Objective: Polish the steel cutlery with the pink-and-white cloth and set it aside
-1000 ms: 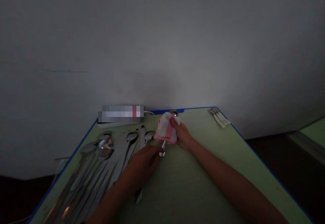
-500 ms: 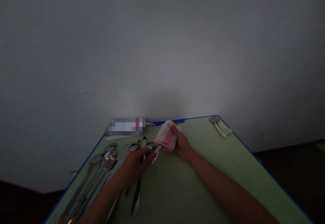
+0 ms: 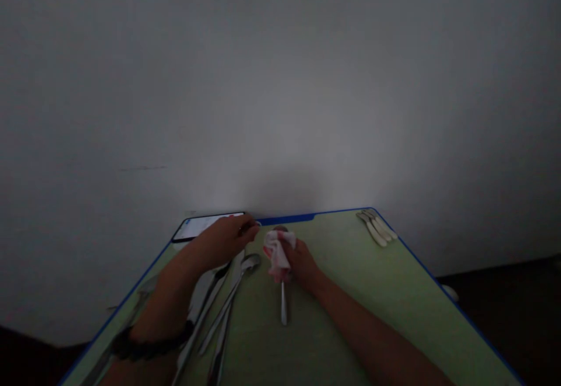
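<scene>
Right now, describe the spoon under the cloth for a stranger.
On the green table, look near the far edge, where the right hand holds a pink and white cloth. The spoon lies alone under it, handle toward the camera, apart from the cutlery at left.

Pink-and-white cloth, bunched tight in the right hand, crumpled folds bulging out on the thumb side. It's wrapped round the upper part of a slim silver metal spoon. The handle runs straight out from under the cloth toward the near edge, along the green tabletop, and a sliver of the rounded bowl peeks out just beyond the cloth. Over to the left, a flat black-framed phone with a pale lit screen lies at the table's far edge, with the left hand at its right end.
</scene>
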`<action>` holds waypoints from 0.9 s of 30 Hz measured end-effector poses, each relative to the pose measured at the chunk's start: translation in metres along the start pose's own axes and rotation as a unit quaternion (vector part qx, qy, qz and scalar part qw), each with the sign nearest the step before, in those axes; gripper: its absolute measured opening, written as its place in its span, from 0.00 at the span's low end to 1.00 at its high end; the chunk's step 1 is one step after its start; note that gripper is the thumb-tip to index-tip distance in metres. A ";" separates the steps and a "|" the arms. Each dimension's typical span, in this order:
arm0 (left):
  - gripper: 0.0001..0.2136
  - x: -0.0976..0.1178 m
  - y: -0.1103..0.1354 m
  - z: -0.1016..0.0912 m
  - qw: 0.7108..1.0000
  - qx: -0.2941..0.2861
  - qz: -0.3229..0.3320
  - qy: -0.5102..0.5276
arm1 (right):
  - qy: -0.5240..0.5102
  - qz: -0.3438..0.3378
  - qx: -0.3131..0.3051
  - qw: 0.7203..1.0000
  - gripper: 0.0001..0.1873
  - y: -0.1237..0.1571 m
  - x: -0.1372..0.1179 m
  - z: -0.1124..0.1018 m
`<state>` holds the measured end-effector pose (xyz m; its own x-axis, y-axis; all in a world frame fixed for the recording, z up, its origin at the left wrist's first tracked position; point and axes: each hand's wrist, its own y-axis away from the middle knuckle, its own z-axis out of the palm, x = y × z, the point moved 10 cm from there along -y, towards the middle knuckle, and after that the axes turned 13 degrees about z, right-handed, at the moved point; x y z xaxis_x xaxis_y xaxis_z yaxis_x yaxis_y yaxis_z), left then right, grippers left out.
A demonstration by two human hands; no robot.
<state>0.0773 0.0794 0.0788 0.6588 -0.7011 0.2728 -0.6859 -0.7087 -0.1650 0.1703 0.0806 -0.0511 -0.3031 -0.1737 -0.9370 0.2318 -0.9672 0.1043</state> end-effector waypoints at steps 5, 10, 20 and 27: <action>0.14 0.008 0.006 -0.013 0.998 0.049 0.028 -0.011 | 0.122 -0.024 -0.007 0.992 0.18 0.011 -0.016 0.011; 0.14 0.021 0.010 -0.009 0.997 0.008 0.069 -0.021 | 0.299 -0.063 -0.063 0.950 0.14 0.023 -0.046 0.041; 0.14 0.039 0.012 -0.005 0.995 -0.035 0.085 0.027 | 0.575 -0.099 -0.062 0.810 0.08 0.054 -0.094 0.060; 0.14 0.031 0.013 -0.021 0.996 0.014 0.089 -0.016 | 0.593 -0.056 -0.118 0.794 0.12 0.060 -0.097 0.055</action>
<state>0.0823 0.0507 0.1049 0.5369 -0.8179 0.2070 -0.7840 -0.5743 -0.2356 0.1629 0.0292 0.0645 0.7180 0.3443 -0.6049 0.4743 -0.8781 0.0632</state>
